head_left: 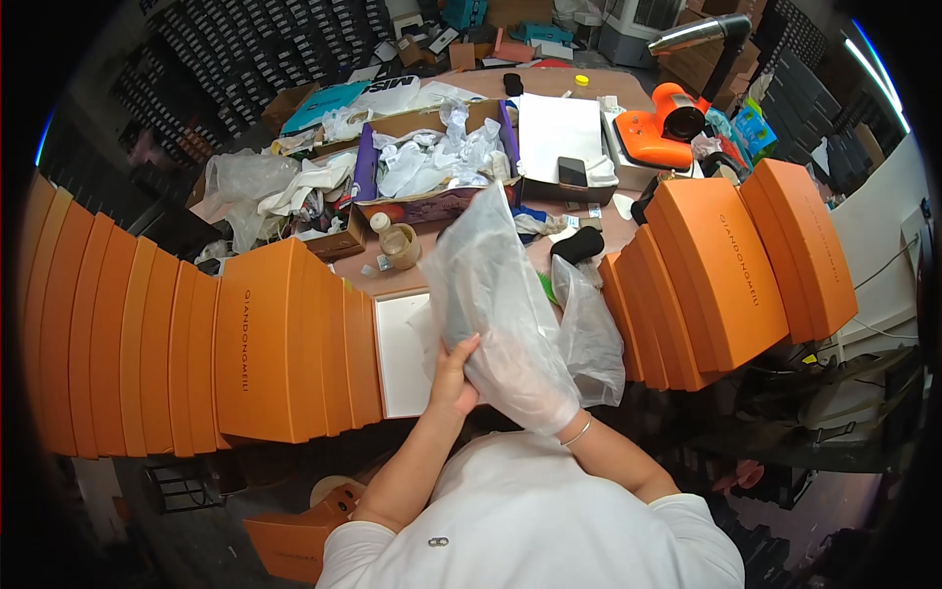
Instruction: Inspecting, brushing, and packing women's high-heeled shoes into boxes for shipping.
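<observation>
At frame centre, the left hand grips the translucent plastic bag from outside, fingers closed; the right hand is sleeved inside, its fingers hidden, steadying the dark item above the open white box.

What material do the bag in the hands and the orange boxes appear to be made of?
The bag looks like thin, translucent plastic film: it wrinkles, shines softly, and a dark item shows through. The orange boxes seem to be matte cardboard, with flat stiff faces and crisp edges, though a coated finish is possible.
</observation>
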`<state>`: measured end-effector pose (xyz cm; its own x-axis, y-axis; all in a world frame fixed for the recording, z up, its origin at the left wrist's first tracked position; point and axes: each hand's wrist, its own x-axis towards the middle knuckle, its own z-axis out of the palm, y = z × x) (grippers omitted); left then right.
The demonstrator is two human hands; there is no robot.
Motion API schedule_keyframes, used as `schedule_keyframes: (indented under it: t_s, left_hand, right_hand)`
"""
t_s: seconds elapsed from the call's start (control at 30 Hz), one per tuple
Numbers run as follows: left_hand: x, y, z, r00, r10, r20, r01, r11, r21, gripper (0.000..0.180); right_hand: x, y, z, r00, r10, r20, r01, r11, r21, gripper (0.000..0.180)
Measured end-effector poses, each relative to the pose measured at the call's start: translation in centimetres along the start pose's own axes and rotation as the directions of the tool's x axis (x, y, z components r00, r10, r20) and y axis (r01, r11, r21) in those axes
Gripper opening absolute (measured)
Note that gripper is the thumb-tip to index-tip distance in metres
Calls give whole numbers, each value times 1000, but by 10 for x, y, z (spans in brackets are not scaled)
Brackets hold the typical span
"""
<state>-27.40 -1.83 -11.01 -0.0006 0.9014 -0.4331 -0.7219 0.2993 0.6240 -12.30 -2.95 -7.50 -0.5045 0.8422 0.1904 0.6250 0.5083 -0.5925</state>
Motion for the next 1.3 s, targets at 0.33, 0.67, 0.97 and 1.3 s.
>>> schedule_keyframes:
  t_s: [0.33, 0.67, 0.97, 1.3]
  left_hand:
    - [-43, -57, 33, 781, 341, 523, -623, 374, 687, 73]
    - [45, -32, -85, 997, 16, 72, -69, -152, 986, 28]
    - [37, -49, -118, 810, -16, -586, 336, 832, 442, 57]
    - [31, -68, 27, 702, 303, 645, -693, 80, 716, 30]
  right_hand:
    - [-34, 46, 8, 635, 761, 129, 77, -229, 970, 75]
    - [-142, 82, -14, 652, 681, 333, -299, -172, 939, 85]
    - [-120, 109, -51, 802, 522, 291, -387, 81, 919, 85]
    - [-39, 59, -48, 884, 78, 462, -461, -22, 887, 90]
